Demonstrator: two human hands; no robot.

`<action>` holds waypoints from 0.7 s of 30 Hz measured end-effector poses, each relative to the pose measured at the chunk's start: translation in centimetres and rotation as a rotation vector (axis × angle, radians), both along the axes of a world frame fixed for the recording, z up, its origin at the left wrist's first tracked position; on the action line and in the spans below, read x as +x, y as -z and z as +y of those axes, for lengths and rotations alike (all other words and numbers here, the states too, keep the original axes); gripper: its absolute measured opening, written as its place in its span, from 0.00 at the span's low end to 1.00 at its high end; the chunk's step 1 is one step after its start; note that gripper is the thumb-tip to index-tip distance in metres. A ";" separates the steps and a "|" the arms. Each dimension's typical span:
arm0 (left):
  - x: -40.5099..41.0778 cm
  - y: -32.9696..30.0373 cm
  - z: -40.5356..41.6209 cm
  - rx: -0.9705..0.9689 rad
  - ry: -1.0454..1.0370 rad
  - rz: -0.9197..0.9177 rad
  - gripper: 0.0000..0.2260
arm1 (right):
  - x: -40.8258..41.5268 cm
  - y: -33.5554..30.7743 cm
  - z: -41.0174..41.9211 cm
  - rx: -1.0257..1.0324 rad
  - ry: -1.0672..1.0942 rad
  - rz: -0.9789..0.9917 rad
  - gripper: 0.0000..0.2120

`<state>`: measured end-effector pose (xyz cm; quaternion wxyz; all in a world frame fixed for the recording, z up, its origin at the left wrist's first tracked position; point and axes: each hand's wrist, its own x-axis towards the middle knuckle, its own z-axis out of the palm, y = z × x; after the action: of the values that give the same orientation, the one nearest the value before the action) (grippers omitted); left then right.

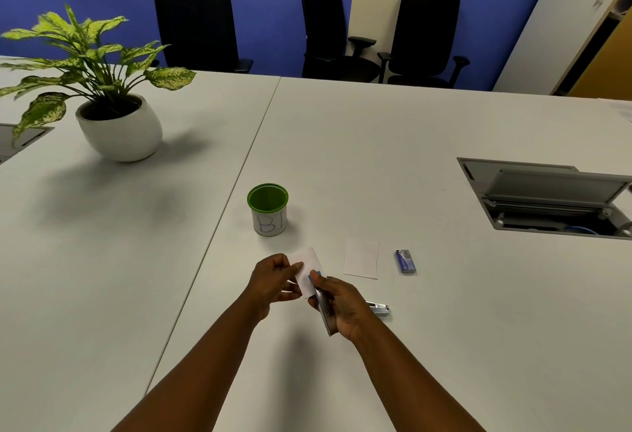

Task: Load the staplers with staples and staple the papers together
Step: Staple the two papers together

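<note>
My left hand [273, 279] pinches a small white paper [307, 262] above the table. My right hand [342, 305] grips a slim stapler [323, 308] with a blue tip, whose front end sits at the paper's lower edge. A second, silver stapler [378, 308] lies on the table just right of my right hand, partly hidden by it. Another small white paper [361, 259] lies flat farther right. A small blue box of staples [405, 261] lies beside that paper.
A green-rimmed cup [267, 209] with a white label stands beyond my hands. A potted plant [118, 124] stands at the far left. An open cable hatch [550, 197] is set in the white table [444, 329] at the right. Black chairs [198, 24] line the far edge.
</note>
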<state>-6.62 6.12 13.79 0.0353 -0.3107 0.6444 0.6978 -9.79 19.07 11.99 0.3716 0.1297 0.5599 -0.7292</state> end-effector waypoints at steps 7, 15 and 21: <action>-0.1 0.0 0.1 0.000 0.017 0.014 0.12 | -0.2 0.2 0.0 0.063 0.030 0.084 0.06; 0.0 0.1 -0.4 -0.026 -0.051 0.009 0.12 | 0.1 -0.5 0.7 0.089 -0.117 -0.014 0.13; 0.4 0.8 -2.3 0.050 -0.234 0.017 0.12 | -0.5 0.6 1.1 0.321 -0.089 0.123 0.17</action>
<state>-6.18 3.84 13.04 -0.0442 -0.3767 0.5864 0.7157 -10.27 20.14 11.35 0.3431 0.1174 0.6961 -0.6196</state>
